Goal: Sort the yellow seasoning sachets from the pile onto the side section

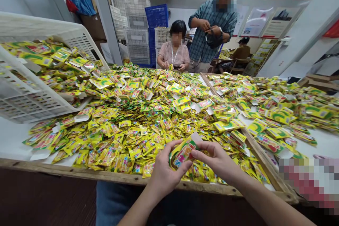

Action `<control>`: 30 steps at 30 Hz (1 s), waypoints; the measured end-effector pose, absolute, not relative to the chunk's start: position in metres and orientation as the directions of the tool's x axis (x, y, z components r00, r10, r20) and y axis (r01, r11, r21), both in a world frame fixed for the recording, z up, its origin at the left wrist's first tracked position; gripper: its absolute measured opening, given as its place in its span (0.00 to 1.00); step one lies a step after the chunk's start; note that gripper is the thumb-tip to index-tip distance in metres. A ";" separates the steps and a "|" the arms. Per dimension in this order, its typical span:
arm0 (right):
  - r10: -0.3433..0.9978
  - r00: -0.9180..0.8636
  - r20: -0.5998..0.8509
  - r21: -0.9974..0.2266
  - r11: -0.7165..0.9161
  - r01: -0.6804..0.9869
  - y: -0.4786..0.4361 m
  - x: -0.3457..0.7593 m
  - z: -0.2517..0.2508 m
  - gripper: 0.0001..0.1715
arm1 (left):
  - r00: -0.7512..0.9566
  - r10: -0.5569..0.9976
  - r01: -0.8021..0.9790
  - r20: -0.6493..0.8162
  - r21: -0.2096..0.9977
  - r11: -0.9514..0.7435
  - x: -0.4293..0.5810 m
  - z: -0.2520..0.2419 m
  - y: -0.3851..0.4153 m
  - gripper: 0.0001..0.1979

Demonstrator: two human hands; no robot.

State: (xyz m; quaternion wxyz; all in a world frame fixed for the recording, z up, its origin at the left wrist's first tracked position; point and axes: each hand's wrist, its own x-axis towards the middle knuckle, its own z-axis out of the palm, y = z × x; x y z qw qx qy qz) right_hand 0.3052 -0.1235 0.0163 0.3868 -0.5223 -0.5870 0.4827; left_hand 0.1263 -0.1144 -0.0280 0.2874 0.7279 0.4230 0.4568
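Observation:
A small yellow-green printed carton (182,152) is held up over the near edge of the table, with a white flap standing open at its upper right end. My left hand (167,169) wraps round its left side, thumb along the bottom. At the flap end, my right hand (215,157) pinches the carton between thumb and fingers. Behind and below both hands spreads a deep heap of small yellow sachets (111,152). Flat cartons (229,125) lie on the heap to the right. Whether anything is inside the held carton is hidden.
On the left a white plastic crate (39,102) lies tipped, spilling flat cartons. A wooden divider (261,155) and front rail (66,172) border the heap; more cartons (280,116) lie right. Across the table one person (173,54) sits, another (212,39) stands. Stacked crates (137,37) are behind.

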 end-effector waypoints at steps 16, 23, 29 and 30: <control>0.939 -0.288 -0.188 -0.982 -0.171 0.084 -0.125 0.290 0.012 0.23 | 0.149 0.968 -0.051 0.202 0.979 -0.197 0.133 -0.035 -0.117 0.17; 0.942 0.229 0.247 -0.942 0.178 0.285 -0.134 0.291 -0.011 0.38 | 0.127 0.966 -0.030 0.224 0.975 -0.222 0.131 -0.038 -0.120 0.16; 0.985 0.038 -0.166 -0.977 -0.169 0.126 -0.140 0.317 -0.023 0.29 | 0.339 0.935 0.052 0.105 0.990 -0.130 0.141 -0.056 -0.128 0.20; 0.981 0.095 -0.168 -0.973 -0.180 0.146 -0.139 0.331 -0.020 0.30 | 0.405 0.910 0.042 0.091 0.992 -0.118 0.139 -0.056 -0.127 0.24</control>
